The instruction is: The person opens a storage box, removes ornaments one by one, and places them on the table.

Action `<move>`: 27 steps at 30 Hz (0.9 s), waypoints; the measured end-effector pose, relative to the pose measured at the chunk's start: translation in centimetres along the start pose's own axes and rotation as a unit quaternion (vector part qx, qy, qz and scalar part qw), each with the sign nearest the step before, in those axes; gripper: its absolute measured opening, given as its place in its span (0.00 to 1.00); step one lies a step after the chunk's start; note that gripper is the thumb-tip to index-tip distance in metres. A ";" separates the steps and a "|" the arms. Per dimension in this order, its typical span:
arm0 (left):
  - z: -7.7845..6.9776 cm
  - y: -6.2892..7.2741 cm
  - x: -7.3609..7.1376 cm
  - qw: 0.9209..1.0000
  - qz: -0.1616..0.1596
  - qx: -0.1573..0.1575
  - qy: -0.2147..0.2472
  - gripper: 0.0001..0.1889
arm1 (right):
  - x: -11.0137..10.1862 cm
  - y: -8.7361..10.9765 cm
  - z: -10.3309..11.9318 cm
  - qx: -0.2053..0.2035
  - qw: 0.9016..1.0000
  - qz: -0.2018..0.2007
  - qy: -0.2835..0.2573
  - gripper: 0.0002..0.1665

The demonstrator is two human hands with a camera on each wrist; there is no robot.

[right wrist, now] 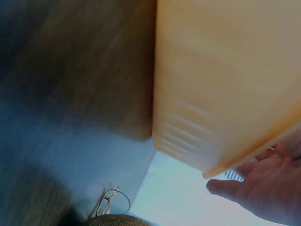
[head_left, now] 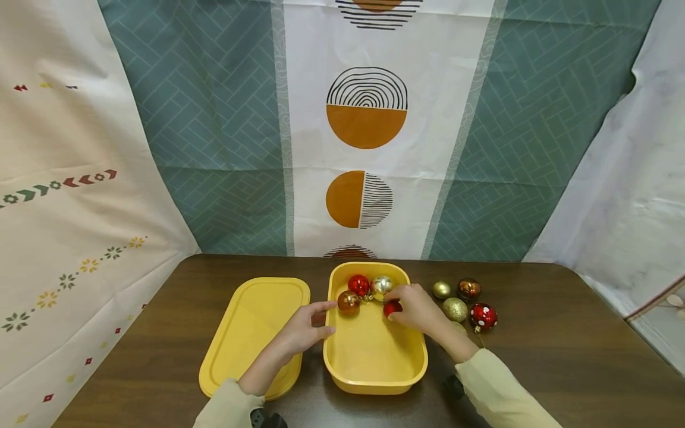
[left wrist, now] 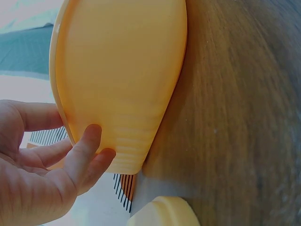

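At 1 o'clock inside the yellow rect. plastic box (head_left: pixel 374 356), R hand (head_left: pixel 414 306) pinches a shiny red round bauble (head_left: pixel 392 308). L hand (head_left: pixel 305 329) touches the box rim approx. 9–10 o'clock, fingers loosely extended. Also inside: another red ball (head_left: pixel 358 284) at 11, silvery ball (head_left: pixel 382 284) at 12, shiny copper ball (head_left: pixel 348 302) at 10–11. Flat yellow plastic lid (head_left: pixel 259 333) lies at box's 9 o'clock on the dk-brown wood table (head_left: pixel 562 356). Outside, 2–3 o'clock: glittery gold ball (head_left: pixel 455 310), white-dotted red ball (head_left: pixel 484 316), etc.
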State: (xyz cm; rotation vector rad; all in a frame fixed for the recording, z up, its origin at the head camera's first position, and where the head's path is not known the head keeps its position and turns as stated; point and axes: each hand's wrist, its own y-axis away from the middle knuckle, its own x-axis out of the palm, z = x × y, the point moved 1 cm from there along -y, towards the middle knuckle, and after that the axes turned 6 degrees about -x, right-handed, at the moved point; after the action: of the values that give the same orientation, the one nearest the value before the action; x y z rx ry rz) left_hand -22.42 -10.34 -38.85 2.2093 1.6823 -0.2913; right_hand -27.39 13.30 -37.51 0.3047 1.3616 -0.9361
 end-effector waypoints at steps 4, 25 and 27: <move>0.1 0.0 0.0 1.000 0.000 -0.002 0.004 0.25 | -0.5 0.7 0.2 0.018 0.998 -0.027 -0.048 0.19; 0.1 0.0 0.0 1.000 -0.006 -0.008 0.002 0.25 | -5.2 5.5 -1.0 0.108 0.958 -0.054 -0.261 0.23; 0.0 0.0 0.0 1.000 -0.003 -0.005 0.004 0.25 | -5.4 6.0 -1.4 0.116 0.952 -0.060 -0.276 0.23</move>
State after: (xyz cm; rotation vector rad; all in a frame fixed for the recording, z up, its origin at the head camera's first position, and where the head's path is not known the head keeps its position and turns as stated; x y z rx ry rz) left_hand -22.36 -10.33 -38.90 2.2001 1.6917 -0.2757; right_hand -23.65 20.13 -34.79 0.1198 0.7618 -1.1806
